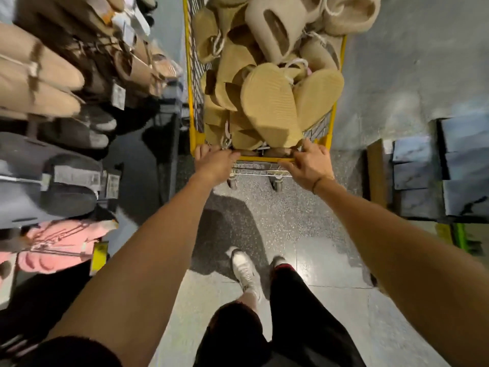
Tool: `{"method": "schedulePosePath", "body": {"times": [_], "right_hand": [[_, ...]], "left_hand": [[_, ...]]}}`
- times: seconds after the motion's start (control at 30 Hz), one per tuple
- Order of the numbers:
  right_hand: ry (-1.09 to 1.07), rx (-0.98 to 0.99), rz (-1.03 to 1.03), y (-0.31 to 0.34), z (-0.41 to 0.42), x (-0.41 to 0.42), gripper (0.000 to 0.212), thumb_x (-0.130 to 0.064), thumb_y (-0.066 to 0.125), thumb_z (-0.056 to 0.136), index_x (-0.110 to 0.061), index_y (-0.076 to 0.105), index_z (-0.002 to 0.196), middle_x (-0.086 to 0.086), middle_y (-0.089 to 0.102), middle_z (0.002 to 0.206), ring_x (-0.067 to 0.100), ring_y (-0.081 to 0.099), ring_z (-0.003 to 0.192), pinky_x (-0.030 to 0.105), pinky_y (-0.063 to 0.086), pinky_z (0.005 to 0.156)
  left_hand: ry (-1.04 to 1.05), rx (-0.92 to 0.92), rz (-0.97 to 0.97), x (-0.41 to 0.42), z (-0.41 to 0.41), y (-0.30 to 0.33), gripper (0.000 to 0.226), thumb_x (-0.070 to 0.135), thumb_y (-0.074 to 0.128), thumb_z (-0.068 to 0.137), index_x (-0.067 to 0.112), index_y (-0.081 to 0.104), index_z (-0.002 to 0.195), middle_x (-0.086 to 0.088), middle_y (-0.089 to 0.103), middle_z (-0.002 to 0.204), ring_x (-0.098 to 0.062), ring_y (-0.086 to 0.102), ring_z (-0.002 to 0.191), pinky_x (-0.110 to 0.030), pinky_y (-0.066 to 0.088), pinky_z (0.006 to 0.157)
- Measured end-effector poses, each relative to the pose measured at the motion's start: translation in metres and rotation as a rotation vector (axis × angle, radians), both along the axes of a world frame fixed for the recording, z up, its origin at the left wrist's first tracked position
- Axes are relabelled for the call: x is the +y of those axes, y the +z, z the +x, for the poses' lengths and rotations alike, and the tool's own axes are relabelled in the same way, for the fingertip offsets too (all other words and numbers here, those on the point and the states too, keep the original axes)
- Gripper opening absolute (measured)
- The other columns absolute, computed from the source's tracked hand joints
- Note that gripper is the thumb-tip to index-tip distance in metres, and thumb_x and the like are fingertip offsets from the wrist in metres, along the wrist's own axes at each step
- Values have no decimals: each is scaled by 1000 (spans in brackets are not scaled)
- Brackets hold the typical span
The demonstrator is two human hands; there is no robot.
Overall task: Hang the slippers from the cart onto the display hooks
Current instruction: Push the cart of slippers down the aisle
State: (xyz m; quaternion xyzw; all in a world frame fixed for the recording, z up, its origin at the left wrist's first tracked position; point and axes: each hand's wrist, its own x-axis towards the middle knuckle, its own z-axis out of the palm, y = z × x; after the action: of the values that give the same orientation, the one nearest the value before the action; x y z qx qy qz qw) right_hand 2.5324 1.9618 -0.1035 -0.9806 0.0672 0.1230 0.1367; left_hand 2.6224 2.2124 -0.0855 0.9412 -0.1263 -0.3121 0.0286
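You have both hands on the near rim of the yellow cart [330, 133], and that is all they are doing right now. Your left hand [215, 162] curls over the rim near its left corner, fingers wrapped down on the yellow bar. Your right hand [307, 165] grips the same rim further right, thumb lying along the bar and fingers hooked over into the basket. Neither hand holds a slipper.

The cart looks full: tan slippers [270, 102] are heaped well above the wire sides, some sole-up, with a paler beige pair [275, 30] toward the far end, many tied together with white cord. Nothing in the heap looks picked through, so I'd judge the load is barely started, if at all.

On your left the display rack [53, 115] already carries hung stock: tan pairs far, dark grey ones [53, 181] in the middle, pink slippers [58, 247] nearest you. Whether any of those came from this cart, I can't tell, and free hooks are not visible through the blur.

Your feet [246, 271] stand mid-aisle just behind the cart. So you are at the positioning stage: everything from picking a pair to hooking it remains ahead of you.
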Motion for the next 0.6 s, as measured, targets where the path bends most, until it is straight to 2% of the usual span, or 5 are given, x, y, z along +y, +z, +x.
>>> {"method": "schedulePosePath", "body": {"times": [0.13, 0.27, 0.33, 0.47, 0.6], "right_hand": [[-13, -44, 16, -3, 88, -22, 72, -73, 31, 84, -23, 75, 111, 8, 54, 113, 30, 51, 109, 43, 31, 102], [-2, -68, 10, -7, 178, -55, 58, -66, 42, 90, -25, 74, 115, 9, 53, 111, 30, 52, 107, 43, 30, 103], [-1, -69, -3, -8, 225, -68, 63, -70, 34, 88, -30, 72, 119, 7, 53, 110, 29, 52, 106, 42, 30, 101], [-2, -37, 0, -9, 319, -97, 75, -76, 19, 84, -37, 68, 125, 6, 54, 111, 29, 51, 111, 41, 30, 102], [27, 7, -21, -3, 407, -123, 74, -78, 13, 82, -48, 60, 130, 6, 52, 118, 28, 49, 115, 40, 29, 102]], "left_hand": [[-2, -5, 7, -22, 90, -7, 52, 53, 16, 106, 36, 63, 122, -11, 52, 138, -35, 35, 129, -51, 19, 116], [19, 5, -2, -56, 181, 0, 52, 52, 17, 107, 31, 63, 117, -12, 53, 133, -35, 36, 129, -48, 15, 118], [28, 3, -6, -72, 226, 7, 49, 50, 19, 108, 27, 63, 110, -11, 55, 125, -36, 38, 129, -49, 14, 119], [24, -14, 22, -102, 322, 8, 46, 52, 21, 108, 29, 59, 95, -12, 61, 112, -39, 44, 123, -54, 23, 114], [-1, -87, 44, -130, 405, 3, 49, 49, 20, 108, 27, 64, 110, -13, 63, 114, -42, 48, 121, -53, 29, 109]]}}
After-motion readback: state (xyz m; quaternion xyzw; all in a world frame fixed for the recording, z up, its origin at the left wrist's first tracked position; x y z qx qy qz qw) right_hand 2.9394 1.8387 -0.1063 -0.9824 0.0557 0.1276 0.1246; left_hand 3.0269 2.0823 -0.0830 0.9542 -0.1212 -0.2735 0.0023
